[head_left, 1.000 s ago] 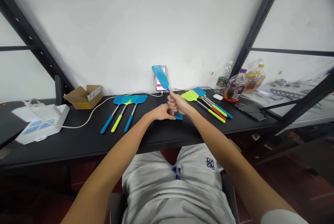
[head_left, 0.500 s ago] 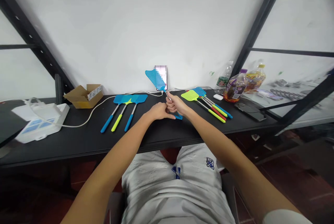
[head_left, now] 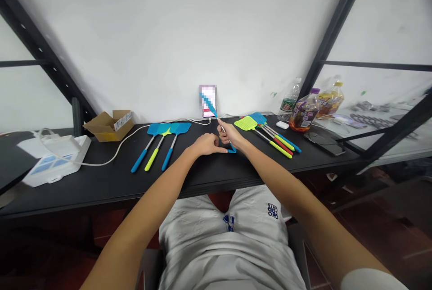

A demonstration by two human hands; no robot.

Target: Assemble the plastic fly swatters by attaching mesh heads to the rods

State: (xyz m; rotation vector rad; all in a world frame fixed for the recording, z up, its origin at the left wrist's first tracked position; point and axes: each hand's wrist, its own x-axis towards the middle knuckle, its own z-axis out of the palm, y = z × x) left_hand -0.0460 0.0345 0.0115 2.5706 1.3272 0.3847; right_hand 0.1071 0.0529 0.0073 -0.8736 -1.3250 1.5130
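A fly swatter (head_left: 209,104) with a blue head and thin metal rod stands tilted up from the desk, its head turned nearly edge-on. Around its rod my right hand (head_left: 229,133) is closed. Close beside it is my left hand (head_left: 207,144), fingers curled and thumb reaching right to a narrow blue plastic piece (head_left: 231,151) low under the right hand. Whether that piece belongs to the same swatter is hidden. Left of my hands lie three fly swatters (head_left: 155,152), blue and yellow-green, heads overlapping. On the right, several more swatters (head_left: 270,134) lie in a pile.
Against the wall leans a phone (head_left: 203,87) on a white cable. At left are an open cardboard box (head_left: 106,133) and a white case (head_left: 57,164). Bottles (head_left: 305,112), a small white case (head_left: 282,125) and a dark phone (head_left: 326,144) occupy the right end of the black desk (head_left: 111,186).
The held swatter's head has turned from showing its broad face to nearly edge-on. More of its rod shows below my right hand. Both hands stay in about the same place.
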